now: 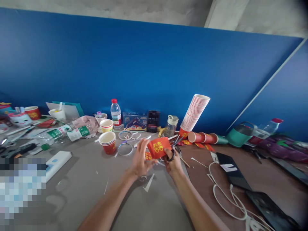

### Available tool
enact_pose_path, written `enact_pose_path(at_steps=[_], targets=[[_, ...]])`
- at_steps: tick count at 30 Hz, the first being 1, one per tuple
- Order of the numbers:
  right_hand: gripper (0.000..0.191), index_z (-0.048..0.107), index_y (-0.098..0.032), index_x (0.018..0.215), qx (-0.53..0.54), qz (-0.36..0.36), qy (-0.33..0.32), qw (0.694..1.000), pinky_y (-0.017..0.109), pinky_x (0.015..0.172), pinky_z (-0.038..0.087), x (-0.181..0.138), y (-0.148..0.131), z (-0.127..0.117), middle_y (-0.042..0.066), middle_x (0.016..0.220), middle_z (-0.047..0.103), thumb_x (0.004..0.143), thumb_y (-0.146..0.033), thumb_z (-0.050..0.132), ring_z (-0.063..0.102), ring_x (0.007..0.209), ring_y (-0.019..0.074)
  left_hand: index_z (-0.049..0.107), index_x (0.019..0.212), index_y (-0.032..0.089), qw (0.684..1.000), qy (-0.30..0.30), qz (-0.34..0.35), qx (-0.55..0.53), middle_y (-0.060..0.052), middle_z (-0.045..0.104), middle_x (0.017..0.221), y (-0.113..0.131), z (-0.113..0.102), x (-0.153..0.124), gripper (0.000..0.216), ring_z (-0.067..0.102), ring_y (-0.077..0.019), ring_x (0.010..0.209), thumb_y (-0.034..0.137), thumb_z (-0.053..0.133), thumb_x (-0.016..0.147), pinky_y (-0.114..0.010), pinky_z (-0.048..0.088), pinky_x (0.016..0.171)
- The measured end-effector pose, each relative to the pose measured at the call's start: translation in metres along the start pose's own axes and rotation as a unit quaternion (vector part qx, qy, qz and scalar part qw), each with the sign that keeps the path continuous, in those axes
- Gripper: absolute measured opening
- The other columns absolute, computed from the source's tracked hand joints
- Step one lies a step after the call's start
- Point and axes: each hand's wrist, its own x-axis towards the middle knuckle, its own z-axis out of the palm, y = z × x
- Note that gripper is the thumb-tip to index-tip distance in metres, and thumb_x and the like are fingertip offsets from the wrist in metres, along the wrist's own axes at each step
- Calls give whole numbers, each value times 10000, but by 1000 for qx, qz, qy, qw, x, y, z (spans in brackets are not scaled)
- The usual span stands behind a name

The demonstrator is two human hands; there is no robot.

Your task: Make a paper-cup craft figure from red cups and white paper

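A curved piece of red paper (157, 148) printed with gold characters, coloured like the nearby paper cups, is gripped by my left hand (141, 162) along its left side. My right hand (174, 164) is closed around the dark handles of a pair of scissors (170, 156). The blades point up and to the right, away from the paper. The paper's right edge meets my right fingers; whether they also pinch it I cannot tell. Another red and gold bit (148, 156) shows below the piece, partly hidden by my left hand. A white paper scrap (149, 183) lies beneath my hands.
A tall leaning stack of paper cups (195, 112) stands behind my right hand. Red paper cups (107, 142), a water bottle (116, 115) and a glue gun package (134, 122) are at the back. Phones (232, 170) and a white cable (215, 189) lie right.
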Motion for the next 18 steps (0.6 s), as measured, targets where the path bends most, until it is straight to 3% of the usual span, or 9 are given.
enact_pose_path(at_steps=[2, 5, 7, 10, 13, 18], targets=[[288, 428, -221, 654, 12, 4, 6, 1000, 213, 426, 377, 2, -1, -1, -104, 469, 435, 628, -319, 697, 372, 377, 64, 380, 1328, 190, 985, 33, -112, -125, -184, 467, 1321, 0, -1, 3, 763, 466, -308, 1231, 521, 677, 708, -471, 374, 1018], [336, 355, -224, 594, 32, 15, 5, 999, 226, 438, 387, 3, 0, -4, -125, 380, 342, 650, -327, 670, 282, 339, 55, 451, 1224, 177, 904, -16, -280, -322, -140, 636, 1068, 4, -1, 5, 663, 649, -244, 934, 541, 667, 713, -412, 480, 868], [350, 344, -224, 582, 40, 29, 8, 999, 234, 451, 399, 2, 1, -5, -130, 362, 317, 650, -324, 673, 263, 333, 53, 526, 1120, 166, 852, -58, -329, -404, -106, 681, 944, 11, 0, 5, 572, 671, -207, 820, 488, 718, 688, -366, 496, 814], [310, 399, -223, 616, 36, 26, 0, 999, 238, 469, 415, 1, 4, -3, -121, 405, 368, 643, -332, 688, 315, 353, 60, 612, 943, 145, 811, -88, -344, -466, -80, 699, 848, 21, 3, 4, 445, 665, -176, 734, 389, 797, 621, -328, 507, 768], [269, 489, -218, 716, 3, -12, -4, 1000, 223, 464, 411, 1, 7, -2, -76, 560, 515, 628, -344, 710, 445, 444, 83, 629, 862, 138, 811, -60, -345, -468, -56, 695, 797, 25, 6, 5, 399, 634, -144, 645, 360, 813, 587, -311, 518, 707], [262, 560, -193, 800, -111, -94, 1, 989, 233, 528, 456, 1, 10, -2, -24, 705, 599, 652, -351, 708, 533, 576, 110, 607, 937, 158, 892, 18, -311, -328, -45, 689, 807, 11, 12, 5, 395, 632, -180, 691, 307, 765, 607, -285, 509, 615]])
